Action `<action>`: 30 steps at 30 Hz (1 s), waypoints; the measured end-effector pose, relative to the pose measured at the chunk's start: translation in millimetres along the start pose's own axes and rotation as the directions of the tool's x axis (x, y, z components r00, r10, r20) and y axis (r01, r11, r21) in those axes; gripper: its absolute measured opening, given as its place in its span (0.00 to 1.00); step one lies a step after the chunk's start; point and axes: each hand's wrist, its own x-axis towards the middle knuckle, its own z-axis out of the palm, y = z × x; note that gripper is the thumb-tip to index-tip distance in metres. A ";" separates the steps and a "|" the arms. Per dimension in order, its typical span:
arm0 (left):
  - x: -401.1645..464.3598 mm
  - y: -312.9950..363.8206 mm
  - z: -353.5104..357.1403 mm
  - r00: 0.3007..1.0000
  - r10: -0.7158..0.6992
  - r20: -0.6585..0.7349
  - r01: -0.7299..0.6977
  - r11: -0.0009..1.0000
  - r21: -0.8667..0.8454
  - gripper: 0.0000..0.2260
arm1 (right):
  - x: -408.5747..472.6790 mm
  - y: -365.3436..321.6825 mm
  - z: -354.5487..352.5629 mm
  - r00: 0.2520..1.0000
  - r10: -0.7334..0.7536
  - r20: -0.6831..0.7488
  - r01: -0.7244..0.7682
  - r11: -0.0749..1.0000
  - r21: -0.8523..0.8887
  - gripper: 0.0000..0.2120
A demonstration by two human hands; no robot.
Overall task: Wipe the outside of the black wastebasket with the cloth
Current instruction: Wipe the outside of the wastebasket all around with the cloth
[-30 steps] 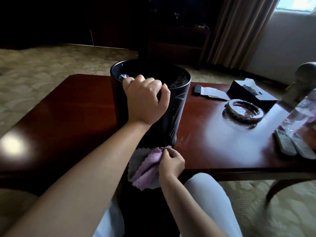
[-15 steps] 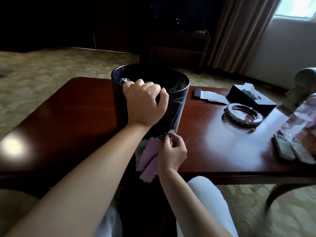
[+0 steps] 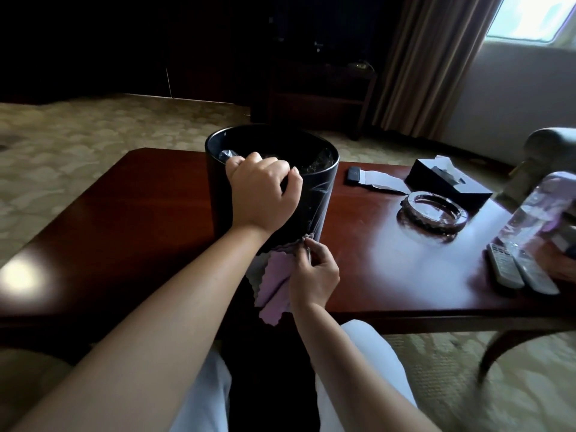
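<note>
Left hand (image 3: 263,190) was curled tight over the near rim of the round black plastic wastebasket (image 3: 314,194) on the glossy reddish wooden table (image 3: 124,219). Right hand (image 3: 314,275) pinched the lilac scalloped-edge cloth (image 3: 274,275) against its lower near side.

floor: patterned carpet (image 3: 93,126) | table: dark red wood (image 3: 124,213) | curtain (image 3: 436,63) beside bright window (image 3: 536,17)

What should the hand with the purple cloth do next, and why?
Probably slide the cloth up the wastebasket wall. The right hand pinches it low against the near side, the wall above looks streaked, and the left hand grips the rim to steady it.
</note>
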 end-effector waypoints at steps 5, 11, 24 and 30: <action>0.9 1.8 -4.1 0.998 -0.028 0.056 0.030 0.999 -0.044 0.16 | 4.2 -8.4 -3.0 1.000 0.021 -0.016 -0.021 1.000 0.003 0.05; 0.6 1.3 -4.1 0.998 -0.021 0.067 0.023 0.999 -0.042 0.16 | 2.5 1.6 -8.8 0.993 0.119 -0.003 -0.119 0.991 -0.055 0.04; 0.0 0.4 -1.8 0.998 -0.029 0.050 0.031 0.999 -0.040 0.16 | 8.2 -11.8 -4.4 1.000 0.007 -0.017 -0.007 1.000 -0.007 0.05; -0.3 0.5 -1.4 0.998 -0.035 0.054 0.037 0.999 -0.037 0.16 | 9.0 -14.1 -2.7 1.000 -0.001 -0.018 0.001 1.000 0.008 0.05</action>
